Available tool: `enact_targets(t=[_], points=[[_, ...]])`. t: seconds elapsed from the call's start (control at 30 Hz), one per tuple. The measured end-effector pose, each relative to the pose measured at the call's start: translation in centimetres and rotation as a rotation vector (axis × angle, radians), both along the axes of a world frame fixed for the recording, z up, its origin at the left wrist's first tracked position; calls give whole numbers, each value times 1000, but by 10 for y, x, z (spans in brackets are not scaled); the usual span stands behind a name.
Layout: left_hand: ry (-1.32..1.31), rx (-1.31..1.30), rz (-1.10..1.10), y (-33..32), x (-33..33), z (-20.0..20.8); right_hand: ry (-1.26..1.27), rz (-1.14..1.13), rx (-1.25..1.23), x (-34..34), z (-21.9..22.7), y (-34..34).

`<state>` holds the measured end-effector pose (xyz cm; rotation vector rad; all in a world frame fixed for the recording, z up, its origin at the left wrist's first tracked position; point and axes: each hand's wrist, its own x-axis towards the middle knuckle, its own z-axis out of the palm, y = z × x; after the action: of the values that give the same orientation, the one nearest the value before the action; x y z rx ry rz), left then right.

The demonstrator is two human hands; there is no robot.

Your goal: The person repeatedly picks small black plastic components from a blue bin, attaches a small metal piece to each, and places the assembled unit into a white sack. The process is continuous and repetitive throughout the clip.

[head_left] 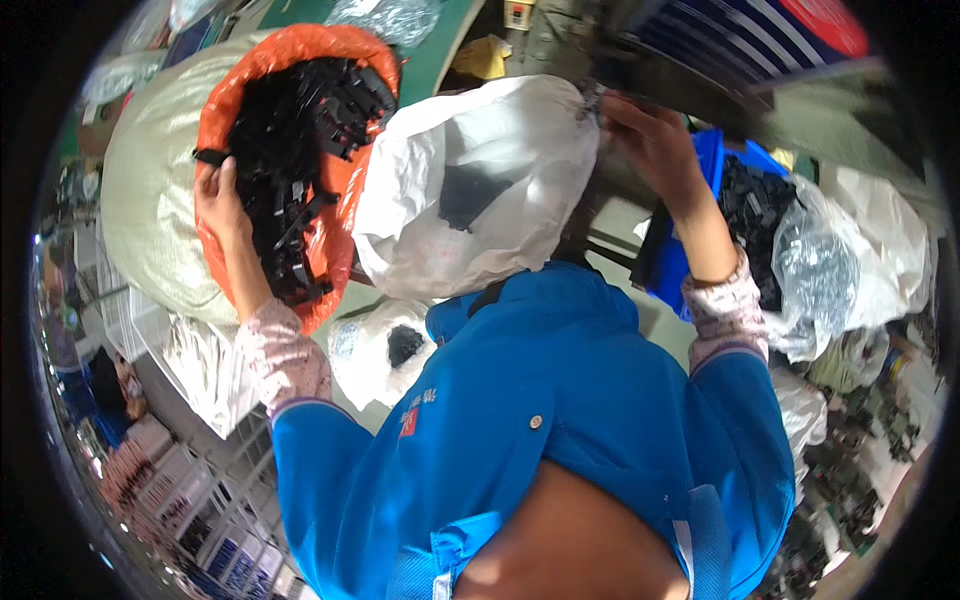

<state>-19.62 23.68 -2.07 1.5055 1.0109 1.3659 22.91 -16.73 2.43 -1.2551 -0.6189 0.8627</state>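
Note:
My left hand (pixel 222 205) reaches into an orange-lined sack (pixel 330 50) full of small black plastic parts (pixel 300 130) and closes on some of them. My right hand (pixel 645 135) grips the gathered top edge of a white plastic bag (pixel 480 180) held up in front of my chest. A dark clump of parts shows through the white bag's wall. My blue jacket fills the lower middle of the view, with patterned cuffs at both wrists.
A blue crate (pixel 715 160) of black parts stands at the right with clear bags (pixel 820 270) beside it. A smaller white bag (pixel 385 350) lies below the held one. A woven sack (pixel 150 200) surrounds the orange liner. Wire racks (pixel 190 480) sit lower left.

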Motion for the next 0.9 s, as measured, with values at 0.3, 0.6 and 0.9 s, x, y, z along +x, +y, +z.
enact_targets(t=[0.3,0.6,0.9], points=[[-750,-655,-780,-140,61,22,390,-218,145,-30,-11,29],[-646,-1112,-1061,-286,201,32,-501,-416,-77,-40,-14,-76],[-58,-937,-1046,-405,300,21,-684,-338,-1241,53,-108,-237]])
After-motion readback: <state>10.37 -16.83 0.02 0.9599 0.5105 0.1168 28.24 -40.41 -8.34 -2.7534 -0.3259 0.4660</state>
